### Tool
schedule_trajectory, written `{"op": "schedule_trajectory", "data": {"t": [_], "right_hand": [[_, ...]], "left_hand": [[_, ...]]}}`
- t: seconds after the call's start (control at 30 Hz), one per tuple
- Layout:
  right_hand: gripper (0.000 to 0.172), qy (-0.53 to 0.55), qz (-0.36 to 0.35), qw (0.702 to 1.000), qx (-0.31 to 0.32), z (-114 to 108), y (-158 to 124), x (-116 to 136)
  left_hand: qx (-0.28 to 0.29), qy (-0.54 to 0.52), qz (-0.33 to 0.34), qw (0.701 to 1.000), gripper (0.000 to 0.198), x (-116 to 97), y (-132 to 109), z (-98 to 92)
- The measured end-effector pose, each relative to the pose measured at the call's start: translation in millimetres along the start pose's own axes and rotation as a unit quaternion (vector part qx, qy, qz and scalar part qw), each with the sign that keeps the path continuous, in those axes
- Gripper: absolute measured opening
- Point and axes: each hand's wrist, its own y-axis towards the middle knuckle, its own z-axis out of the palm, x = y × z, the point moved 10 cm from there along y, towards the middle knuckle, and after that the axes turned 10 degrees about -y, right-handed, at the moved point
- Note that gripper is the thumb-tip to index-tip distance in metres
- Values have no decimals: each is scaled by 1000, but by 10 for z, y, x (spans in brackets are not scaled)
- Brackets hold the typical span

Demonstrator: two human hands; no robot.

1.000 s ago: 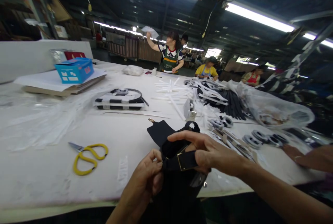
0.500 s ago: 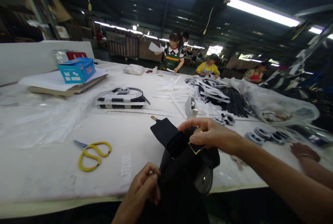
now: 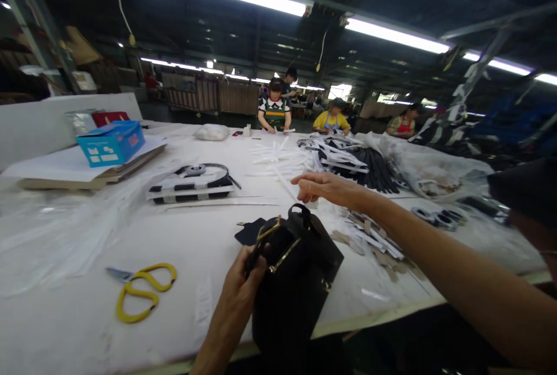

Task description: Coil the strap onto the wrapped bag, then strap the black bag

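A black bag (image 3: 296,282) with gold-coloured zips and metal fittings stands tilted at the table's near edge. My left hand (image 3: 243,288) is closed on its upper left side, thumb over the edge beside a gold-coloured metal bar. A dark flap (image 3: 250,231) with a small metal tip sticks out beyond that hand, over the tabletop. Above the bag's loop handle (image 3: 300,211), my right hand (image 3: 317,187) reaches out apart from the bag, index finger stretched and the others slightly bent, with nothing visible in it. Yellow-handled scissors (image 3: 143,288) lie to the left.
Paper and card scraps (image 3: 378,241) lie to the right, with tape rolls (image 3: 437,217) beyond. White strips (image 3: 278,157) and a black-and-white strip pile (image 3: 348,157) are farther back. A blue box (image 3: 111,143) sits on cardboard at left. A co-worker's dark head (image 3: 522,195) is close at right.
My right hand has let go of the strap with the metal ring and moved forward and left. My left hand has moved up onto the bag's edge, and the bag has turned more upright.
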Motion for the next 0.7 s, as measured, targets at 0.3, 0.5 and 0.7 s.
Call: {"op": "schedule_trajectory", "data": {"t": [0.3, 0.5, 0.7], "right_hand": [[92, 77, 117, 990, 31, 576, -36, -1476], [97, 38, 167, 985, 6, 783, 154, -1460], [96, -5, 129, 992, -16, 749, 371, -1301]], "left_hand": [[-131, -209, -45, 968, 51, 300, -16, -255], [-151, -311, -59, 936, 42, 325, -22, -264], [-114, -306, -6, 945, 36, 14, 320, -216]]}}
